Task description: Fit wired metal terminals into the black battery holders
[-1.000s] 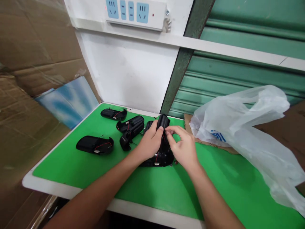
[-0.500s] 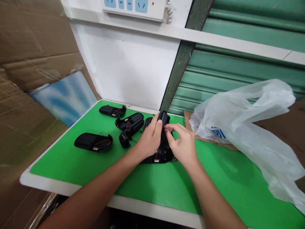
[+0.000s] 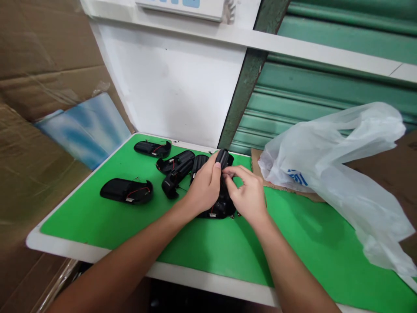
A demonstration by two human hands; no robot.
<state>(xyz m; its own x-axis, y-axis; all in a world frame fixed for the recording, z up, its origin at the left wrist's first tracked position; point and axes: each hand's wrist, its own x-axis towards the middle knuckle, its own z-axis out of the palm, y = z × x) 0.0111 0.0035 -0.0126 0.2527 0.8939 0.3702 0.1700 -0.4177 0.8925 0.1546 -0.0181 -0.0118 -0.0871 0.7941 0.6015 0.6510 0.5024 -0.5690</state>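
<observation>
At nine o'clock from the hands, a loose black casing (image 3: 125, 191) lies on the desk (image 3: 81, 221), red lead (image 3: 140, 189) uppermost, presumably for access. Left hand (image 3: 206, 184): grip closed round the held casing (image 3: 222, 157), raised centrally, apparently steadying it. Right hand (image 3: 249, 191): thumb and forefinger nearly together at its edge; anything pinched cannot be told. Plastic bag (image 3: 325, 152) toward three o'clock. Against the earlier frame, the held casing appears rolled, showing a narrower face.
</observation>
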